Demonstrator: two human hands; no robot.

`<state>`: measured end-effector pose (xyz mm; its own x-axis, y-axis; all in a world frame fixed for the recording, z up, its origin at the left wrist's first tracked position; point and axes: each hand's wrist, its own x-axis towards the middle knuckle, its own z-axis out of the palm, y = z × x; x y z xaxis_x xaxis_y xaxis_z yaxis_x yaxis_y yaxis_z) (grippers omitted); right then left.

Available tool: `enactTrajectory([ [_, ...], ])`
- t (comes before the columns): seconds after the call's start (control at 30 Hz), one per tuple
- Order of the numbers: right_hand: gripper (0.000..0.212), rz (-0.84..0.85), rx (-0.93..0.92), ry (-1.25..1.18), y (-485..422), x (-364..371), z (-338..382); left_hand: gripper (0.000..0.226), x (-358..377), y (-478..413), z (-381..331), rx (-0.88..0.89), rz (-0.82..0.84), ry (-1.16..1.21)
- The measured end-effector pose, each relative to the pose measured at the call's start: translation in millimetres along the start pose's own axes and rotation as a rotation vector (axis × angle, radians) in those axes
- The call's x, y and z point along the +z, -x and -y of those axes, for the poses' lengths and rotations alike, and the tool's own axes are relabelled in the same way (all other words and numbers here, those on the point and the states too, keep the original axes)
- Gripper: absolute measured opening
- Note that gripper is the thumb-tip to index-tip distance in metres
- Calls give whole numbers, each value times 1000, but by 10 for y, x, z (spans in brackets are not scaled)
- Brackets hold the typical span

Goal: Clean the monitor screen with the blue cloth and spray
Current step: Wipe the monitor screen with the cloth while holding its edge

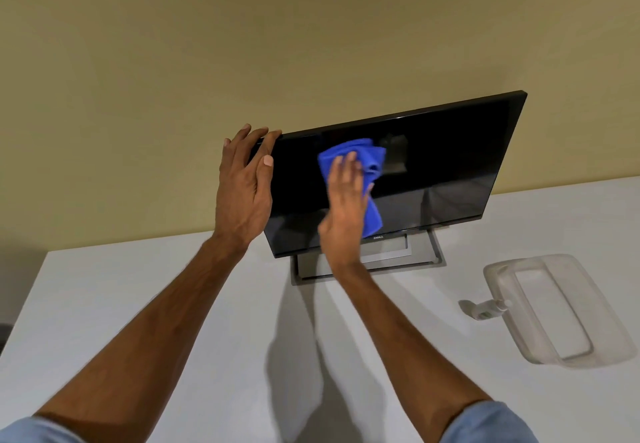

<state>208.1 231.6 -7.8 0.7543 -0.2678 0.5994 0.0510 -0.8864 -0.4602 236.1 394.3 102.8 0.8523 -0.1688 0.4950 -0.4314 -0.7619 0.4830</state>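
— While the monitor (433, 165) stands on its stand (381, 255) at the far side of the white table (104, 286), screen dark and tilted back, where are the hands?

— The left hand (242, 186) is at the monitor's upper left corner. Its fingers are straight and close together, laid over the top edge, and the thumb lies flat on the front beside the left edge. The right hand (344, 207) is on the left half of the screen, its palm and straight fingers pressing the blue cloth (367, 158) against the glass.

— How does the cloth lie?

— Crumpled under the flat palm. Folds stick out past the fingertips toward the top and right. A strip hangs beside the heel of the hand, reaching the lower bezel just beside the logo.

— And the spray?

— The spray bottle (483, 309) lies on its side on the table, right of the monitor and nearer than it, well apart from both hands. It is small and white, with a label too blurred to read.

— Any container?

— One clear plastic tray (550, 314), right of the bottle, flat on the table. The bottle lies outside it. The bottle's right end meets the tray's left rim, but I cannot tell whether it rests on the rim or only touches it. Through the tray's floor the white tabletop shows.

— Anything else?

— A tan wall (242, 44) is behind the monitor, a light blue sleeve (485, 422) shows at the near edge, and the arms' shadows fall on the table.
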Motion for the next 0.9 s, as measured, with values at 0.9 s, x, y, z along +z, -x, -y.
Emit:
enactTrajectory([
  [0.9,93,-263,650,-347,-201,-729,-1717,50,67,8,90,39,-7,-10],
])
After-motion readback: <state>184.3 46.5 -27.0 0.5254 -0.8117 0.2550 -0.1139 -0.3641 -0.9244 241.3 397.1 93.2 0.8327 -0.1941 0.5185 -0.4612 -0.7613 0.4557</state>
